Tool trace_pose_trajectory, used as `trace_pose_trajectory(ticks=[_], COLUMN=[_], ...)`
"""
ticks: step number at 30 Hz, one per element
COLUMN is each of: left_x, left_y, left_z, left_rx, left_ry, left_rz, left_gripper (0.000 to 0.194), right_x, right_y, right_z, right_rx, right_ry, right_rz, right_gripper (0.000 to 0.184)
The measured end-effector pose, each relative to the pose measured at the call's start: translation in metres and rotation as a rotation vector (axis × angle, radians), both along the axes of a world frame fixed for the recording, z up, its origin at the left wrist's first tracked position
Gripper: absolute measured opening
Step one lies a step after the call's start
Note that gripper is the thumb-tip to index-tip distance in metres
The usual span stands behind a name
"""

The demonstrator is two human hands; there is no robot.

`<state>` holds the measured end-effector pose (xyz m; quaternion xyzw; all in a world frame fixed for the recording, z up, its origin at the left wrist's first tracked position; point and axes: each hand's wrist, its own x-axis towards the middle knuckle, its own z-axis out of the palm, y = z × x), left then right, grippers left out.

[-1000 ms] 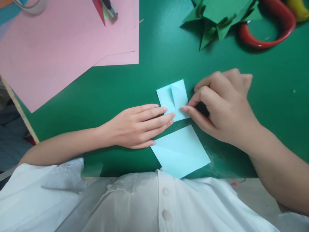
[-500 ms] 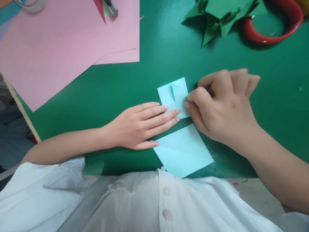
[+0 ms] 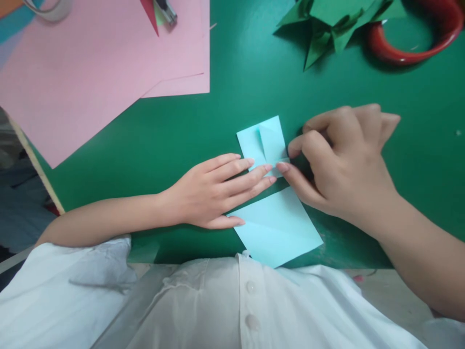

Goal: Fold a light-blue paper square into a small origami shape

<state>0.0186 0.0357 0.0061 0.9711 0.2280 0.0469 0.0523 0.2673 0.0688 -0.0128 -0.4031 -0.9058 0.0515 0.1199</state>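
Note:
A small folded piece of light blue paper (image 3: 274, 143) lies on the green table, with a raised crease in its middle and a narrow fold along its lower edge. My left hand (image 3: 214, 191) lies flat, fingers stretched out, their tips pressing on the lower left of that paper. At the lower right corner, my right hand (image 3: 337, 160) has its thumb tip on the fold and its curled index finger by the paper's right edge; the other fingers are bent. A second light blue sheet (image 3: 281, 228) lies just below, with my left thumb on its upper left corner.
Pink paper sheets (image 3: 101, 72) cover the upper left of the green table (image 3: 232, 102). On them are a roll of tape (image 3: 53, 12) and a metal-tipped tool (image 3: 169, 14). A green folded-paper piece (image 3: 337, 24) and a red ring-shaped handle (image 3: 403, 59) are at the upper right.
My right thumb and index finger have parted a little, the hand shifting slightly right. A narrow fold now shows along the small paper's lower edge. My left hand has slid slightly right.

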Motion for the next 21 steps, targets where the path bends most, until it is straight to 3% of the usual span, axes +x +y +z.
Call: trace_pose_trajectory(ticks=[12, 21], left_x=[-0.0007, -0.0005], left_y=[-0.0002, 0.0008], left_z=[-0.0016, -0.0029], left_rx=[-0.016, -0.007], left_ry=[-0.023, -0.038], left_rz=[-0.002, -0.005], left_gripper=[0.076, 0.078], right_x=[0.0001, -0.0044], right_y=[-0.0066, -0.0077], right_z=[-0.0026, -0.0023], right_rx=[0.054, 0.100], right_ry=[0.093, 0.012], right_rz=[-0.005, -0.034], right_gripper=[0.024, 0.025])
